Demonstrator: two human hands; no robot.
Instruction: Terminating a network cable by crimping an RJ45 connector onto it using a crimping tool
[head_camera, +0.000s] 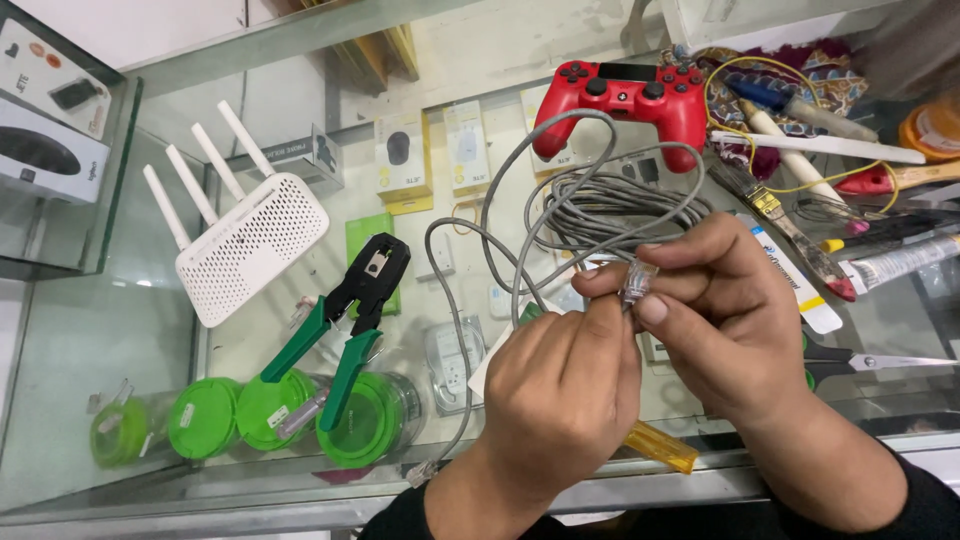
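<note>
Both hands, left hand (560, 385) and right hand (720, 310), pinch a clear plug (637, 280) on the grey cable (560, 215), with the green crimping tool (345, 320), white router (250, 240) and red gamepad (622, 100) around on the glass counter (100, 350).

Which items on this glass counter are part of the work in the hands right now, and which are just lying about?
In use:
left hand
right hand
small clear plastic cable plug, pinched by both hands
coiled grey cable
green-handled black crimping pliers, probably

Lying about:
red game controller
white four-antenna router
flat paintbrush
scissors
yellow-handled tool
</note>
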